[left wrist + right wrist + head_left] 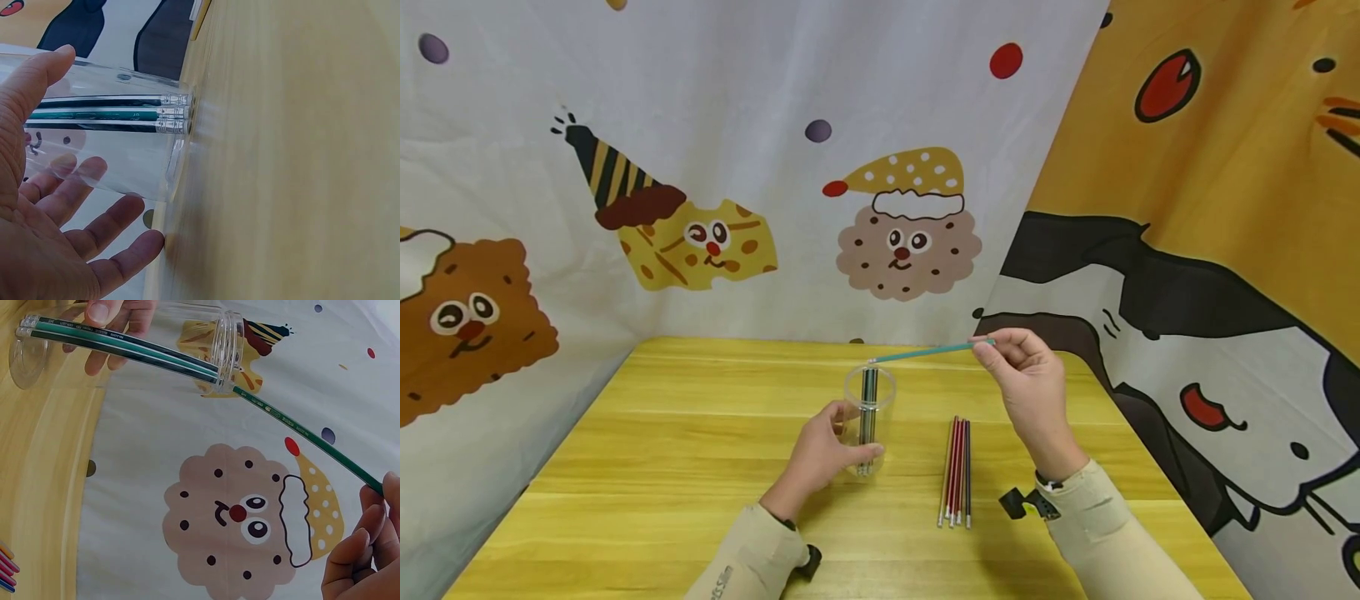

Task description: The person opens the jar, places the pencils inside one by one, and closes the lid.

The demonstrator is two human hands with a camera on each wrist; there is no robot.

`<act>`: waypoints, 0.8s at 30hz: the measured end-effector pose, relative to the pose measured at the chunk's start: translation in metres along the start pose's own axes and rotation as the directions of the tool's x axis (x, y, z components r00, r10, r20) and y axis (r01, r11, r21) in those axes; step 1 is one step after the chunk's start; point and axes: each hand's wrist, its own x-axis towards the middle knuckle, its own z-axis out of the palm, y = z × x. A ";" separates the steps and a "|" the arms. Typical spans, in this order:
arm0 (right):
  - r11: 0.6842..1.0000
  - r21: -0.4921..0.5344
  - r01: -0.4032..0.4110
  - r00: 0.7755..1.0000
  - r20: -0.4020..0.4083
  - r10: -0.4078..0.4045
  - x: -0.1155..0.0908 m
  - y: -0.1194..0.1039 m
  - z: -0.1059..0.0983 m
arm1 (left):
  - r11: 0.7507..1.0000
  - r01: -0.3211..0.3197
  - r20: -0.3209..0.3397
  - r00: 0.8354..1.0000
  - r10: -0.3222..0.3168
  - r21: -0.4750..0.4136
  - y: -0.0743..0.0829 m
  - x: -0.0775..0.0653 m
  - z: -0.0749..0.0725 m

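A clear plastic jar [887,417] stands upright on the table, with several green and dark pencils [112,116] inside, their metal-banded eraser ends at its bottom. Around its lower side my left hand [823,450] holds it, thumb on one side and fingers on the other. My right hand [1026,379] pinches a green pencil [306,439] by one end, up and to the right of the jar. That pencil slants slightly, and its other end is at the jar's mouth [228,350]. Whether it touches the rim I cannot tell.
To the right of the jar, several red, dark blue and tan pencils [957,475] lie side by side on the wooden table [700,467]. A white cartoon-printed cloth [737,150] hangs behind the table, and a yellow, black and white one [1187,275] hangs on the right.
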 end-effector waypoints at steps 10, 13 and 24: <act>0.998 0.054 -0.025 0.999 -0.024 0.026 0.000 -0.001 0.003 | 1.000 0.005 0.003 1.000 -0.005 -0.008 0.001 -0.001 -0.001; 0.998 0.049 -0.049 0.999 -0.023 0.050 -0.001 0.000 0.004 | 1.000 0.009 0.002 1.000 -0.009 -0.006 0.001 -0.001 -0.001; 0.996 0.054 -0.076 0.997 0.020 0.075 -0.001 0.003 0.005 | 1.000 0.009 0.002 1.000 -0.009 -0.002 0.002 -0.001 -0.001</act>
